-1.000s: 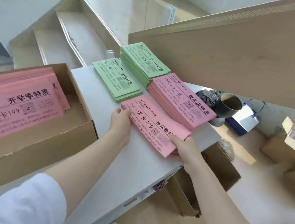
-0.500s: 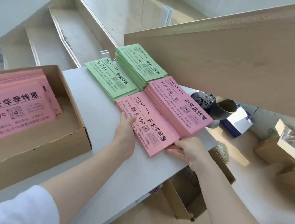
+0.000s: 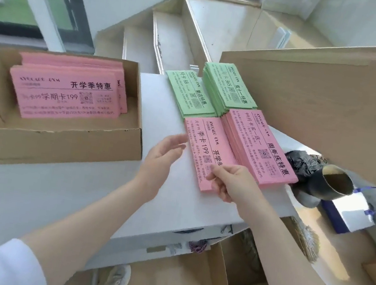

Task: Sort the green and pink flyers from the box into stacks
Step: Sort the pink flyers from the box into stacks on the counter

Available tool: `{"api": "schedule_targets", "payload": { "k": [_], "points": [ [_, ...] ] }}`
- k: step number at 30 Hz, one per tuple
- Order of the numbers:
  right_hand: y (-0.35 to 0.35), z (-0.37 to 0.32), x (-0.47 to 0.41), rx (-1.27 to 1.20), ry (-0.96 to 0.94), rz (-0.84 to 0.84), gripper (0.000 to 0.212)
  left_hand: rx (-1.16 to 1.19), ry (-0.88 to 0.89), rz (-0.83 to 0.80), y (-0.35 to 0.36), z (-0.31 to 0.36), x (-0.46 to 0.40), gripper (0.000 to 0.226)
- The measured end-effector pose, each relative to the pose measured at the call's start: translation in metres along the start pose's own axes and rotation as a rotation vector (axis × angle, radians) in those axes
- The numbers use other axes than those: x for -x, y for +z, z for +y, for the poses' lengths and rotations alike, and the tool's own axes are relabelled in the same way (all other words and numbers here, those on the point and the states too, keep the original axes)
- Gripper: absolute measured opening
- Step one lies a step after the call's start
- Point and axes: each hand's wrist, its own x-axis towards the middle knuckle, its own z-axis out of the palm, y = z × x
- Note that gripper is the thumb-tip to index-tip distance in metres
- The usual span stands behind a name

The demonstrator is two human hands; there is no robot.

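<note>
While the left hand [image 3: 162, 156] has lifted off the near pink stack [image 3: 201, 149], fingers straight and apart, the right hand [image 3: 229, 182] now curls onto its near corner. Left of that stack, bare white table [image 3: 93, 189] runs to the box [image 3: 54, 143] holding pink flyers [image 3: 65, 93]; green stacks [image 3: 189, 96] lie behind, a wood panel [image 3: 321, 100] right.

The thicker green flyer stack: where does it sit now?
In the head view, the thicker green stack sits at the white table's far edge, right of the thin green stack, directly behind the tall pink stack.
</note>
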Motion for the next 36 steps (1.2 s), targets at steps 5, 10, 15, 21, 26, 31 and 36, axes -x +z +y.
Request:
{"api": "schedule_targets", "payload": {
  "k": [5,10,15,21,26,31,36],
  "points": [
    [0.058,-0.045,-0.013,-0.08,-0.21,-0.114,0.021,-0.126,0.242,0.063,-0.055,0.041,0.037,0.024],
    [0.119,-0.088,-0.031,-0.053,-0.399,-0.194,0.02,-0.301,0.384,0.187,-0.128,0.078,0.035,0.023],
    [0.176,-0.119,-0.081,0.016,-0.351,-0.17,0.012,-0.59,0.392,0.256,-0.208,0.105,-0.008,0.027],
    [0.226,-0.147,-0.144,0.039,-0.083,-0.063,0.02,-1.422,0.347,-0.02,-0.287,0.112,-0.09,0.034],
    [0.24,-0.142,-0.171,0.09,-0.015,0.053,0.023,-1.775,0.299,-0.278,-0.31,0.103,-0.129,0.052],
    [0.246,-0.141,-0.171,0.095,-0.011,0.117,0.025,-1.685,0.428,-0.273,-0.321,0.096,-0.142,0.055],
    [0.253,-0.14,-0.167,0.139,0.023,0.008,0.033,-1.655,0.446,-0.279,-0.322,0.093,-0.142,0.058]
  ]
}}
